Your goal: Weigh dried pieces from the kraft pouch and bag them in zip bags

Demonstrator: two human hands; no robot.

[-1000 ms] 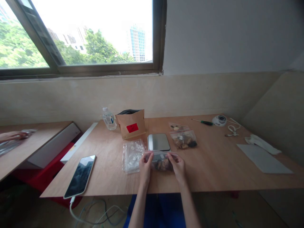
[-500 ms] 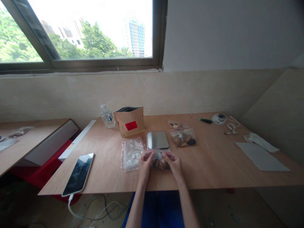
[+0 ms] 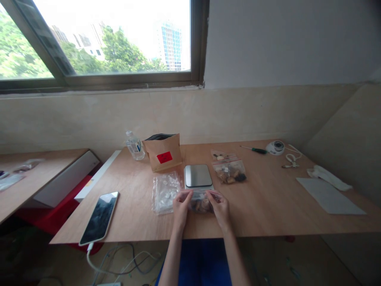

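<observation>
A clear zip bag (image 3: 201, 205) with brown dried pieces inside lies at the table's near side, its top edge raised between my hands. My left hand (image 3: 181, 203) pinches the left part of that edge. At the right part, my right hand (image 3: 218, 201) pinches it too, thumb against fingers. Just beyond the bag sits a small scale (image 3: 198, 175) with a silver plate; the bag's top hides its near end. Left of my left hand is a stack of clear plastic bags (image 3: 166, 194). Two filled zip bags lie right of the scale, the larger one (image 3: 229, 174) nearest.
An open brown paper pouch (image 3: 163, 153) and a water bottle (image 3: 135, 147) stand at the back. A phone (image 3: 99, 218) with a cable lies front left. Rightward are a screwdriver (image 3: 257, 150), a white dome camera (image 3: 276, 147) and a white sheet (image 3: 329, 196).
My hands have moved slightly apart along the bag's top edge, and its mouth now looks flatter and closer to closed. The other things on the table lie as before.
</observation>
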